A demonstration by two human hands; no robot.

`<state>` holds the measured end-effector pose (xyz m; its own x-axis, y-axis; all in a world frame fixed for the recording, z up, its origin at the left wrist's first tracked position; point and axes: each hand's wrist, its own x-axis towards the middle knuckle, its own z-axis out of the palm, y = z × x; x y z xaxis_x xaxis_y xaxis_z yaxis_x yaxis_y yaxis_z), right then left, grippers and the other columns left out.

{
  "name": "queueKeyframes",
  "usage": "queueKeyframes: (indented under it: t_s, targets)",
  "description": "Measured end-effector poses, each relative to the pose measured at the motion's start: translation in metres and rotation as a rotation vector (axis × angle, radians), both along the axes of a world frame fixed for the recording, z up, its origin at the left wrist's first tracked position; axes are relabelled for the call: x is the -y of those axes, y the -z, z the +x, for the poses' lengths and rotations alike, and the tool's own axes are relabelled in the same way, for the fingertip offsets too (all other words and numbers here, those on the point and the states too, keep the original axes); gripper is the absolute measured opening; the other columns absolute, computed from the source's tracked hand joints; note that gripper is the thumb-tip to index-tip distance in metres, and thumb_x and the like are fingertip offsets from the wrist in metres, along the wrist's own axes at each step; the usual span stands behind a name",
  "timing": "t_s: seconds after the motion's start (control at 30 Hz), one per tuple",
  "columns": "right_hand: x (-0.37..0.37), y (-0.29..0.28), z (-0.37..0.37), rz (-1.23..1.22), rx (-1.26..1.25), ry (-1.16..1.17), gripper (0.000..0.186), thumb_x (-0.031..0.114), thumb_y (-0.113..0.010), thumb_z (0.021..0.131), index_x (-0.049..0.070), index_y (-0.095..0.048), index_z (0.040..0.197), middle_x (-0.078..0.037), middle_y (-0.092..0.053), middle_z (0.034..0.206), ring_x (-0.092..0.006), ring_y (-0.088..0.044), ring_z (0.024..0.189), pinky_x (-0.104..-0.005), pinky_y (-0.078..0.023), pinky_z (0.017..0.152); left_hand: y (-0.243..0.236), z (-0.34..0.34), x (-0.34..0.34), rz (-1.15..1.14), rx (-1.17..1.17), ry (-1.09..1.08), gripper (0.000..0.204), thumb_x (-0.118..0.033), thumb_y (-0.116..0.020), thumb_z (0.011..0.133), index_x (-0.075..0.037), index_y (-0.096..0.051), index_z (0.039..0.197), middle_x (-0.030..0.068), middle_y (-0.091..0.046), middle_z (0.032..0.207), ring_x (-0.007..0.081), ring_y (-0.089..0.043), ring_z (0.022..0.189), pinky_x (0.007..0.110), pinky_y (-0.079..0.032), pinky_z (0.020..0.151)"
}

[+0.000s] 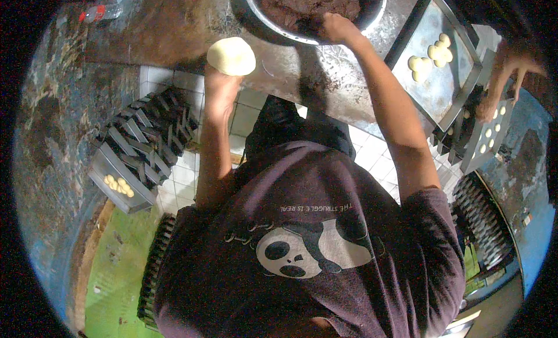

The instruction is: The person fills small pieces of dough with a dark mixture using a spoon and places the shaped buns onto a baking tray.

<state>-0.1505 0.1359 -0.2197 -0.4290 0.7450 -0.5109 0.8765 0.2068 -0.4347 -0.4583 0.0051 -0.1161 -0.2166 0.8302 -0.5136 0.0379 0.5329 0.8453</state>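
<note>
A flattened round of pale dough (231, 54) lies over my left hand (222, 92), which holds it up near the front edge of the worktable (273, 70). The dough hides most of that hand's fingers. Farther right, my right hand (339, 28) reaches over the rim of a round metal basin (293, 39). Its fingers are curled into the dark brown paste (290, 6) that fills the basin, and the fingertips are partly sunk from sight.
Right of the basin, a metal tray (450, 96) bears several dough balls (440, 52). Another person's hand (487, 108) is beside a lower tray of dough pieces (491, 141). Stacked trays (139, 137) stand at left; a clear bottle (103, 13) lies far left.
</note>
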Motion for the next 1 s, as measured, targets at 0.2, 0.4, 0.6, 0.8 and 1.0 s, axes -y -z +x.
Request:
queueKeyframes:
  t_s: [0.2,0.4,0.6,0.8,1.0]
  targets:
    - [0.001,0.016,0.002,0.148,-0.301,0.077,0.045,0.012,-0.064,0.082,0.006,-0.068,0.127,-0.029,-0.07,0.109,-0.0443,-0.069,0.103,-0.0507,-0.054,0.092,-0.008,0.001,-0.001,0.007,-0.016,0.032,0.045,-0.006,-0.084,0.082,-0.006,-0.069,0.125,0.0034,-0.073,0.116,0.015,-0.069,0.103,0.032,-0.054,0.089]
    - [-0.005,0.044,0.003,0.057,-0.002,-0.027,0.04,0.014,-0.06,0.087,0.004,-0.067,0.125,-0.028,-0.071,0.105,-0.043,-0.07,0.1,-0.0486,-0.056,0.091,-0.012,0.01,-0.014,0.154,-0.019,0.149,0.042,-0.005,-0.084,0.082,-0.003,-0.069,0.121,0.0055,-0.074,0.112,0.0166,-0.07,0.101,0.033,-0.055,0.091]
    - [-0.001,-0.08,-0.003,-0.526,-0.656,0.167,0.029,0.016,-0.057,0.099,0.005,-0.069,0.123,-0.004,-0.069,0.107,-0.0138,-0.062,0.101,-0.0281,-0.05,0.095,0.014,0.003,-0.03,0.284,-0.246,0.329,0.042,-0.012,-0.088,0.077,-0.001,-0.071,0.114,0.0117,-0.077,0.103,0.0189,-0.073,0.095,0.033,-0.057,0.085]
    - [0.059,-0.184,-0.046,0.273,-0.724,0.121,0.028,0.003,-0.059,0.094,0.008,-0.068,0.12,-0.014,-0.067,0.104,-0.0323,-0.066,0.101,-0.0419,-0.053,0.093,-0.045,0.03,-0.053,0.439,-0.296,0.412,0.042,-0.016,-0.092,0.072,-0.002,-0.072,0.107,0.0109,-0.077,0.099,0.021,-0.075,0.09,0.034,-0.058,0.081]
    - [0.112,-0.179,-0.051,0.524,-0.563,0.2,0.049,-0.001,-0.066,0.079,0.013,-0.068,0.126,-0.014,-0.059,0.111,-0.035,-0.061,0.102,-0.0446,-0.051,0.091,-0.051,0.033,-0.058,0.657,-0.328,0.501,0.038,-0.018,-0.091,0.072,-0.003,-0.073,0.101,0.0107,-0.077,0.095,0.0204,-0.075,0.088,0.035,-0.058,0.08]
